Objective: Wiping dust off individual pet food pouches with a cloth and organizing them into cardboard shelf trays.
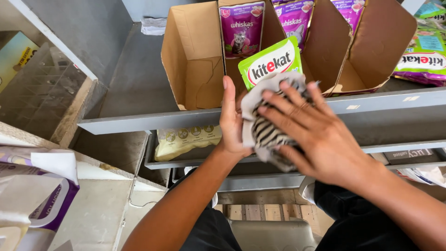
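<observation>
My left hand (232, 121) grips one green pouch (271, 62); my right hand (316, 135), fingers spread, presses one striped cloth (265, 132) below three purple pouches (241, 28).

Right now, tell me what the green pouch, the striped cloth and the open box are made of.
Green pouch: glossy plastic film, judging by its sheen. Striped cloth: soft woven fabric, bunched under the right hand. Open box: plain brown cardboard, matte, creased.
</observation>
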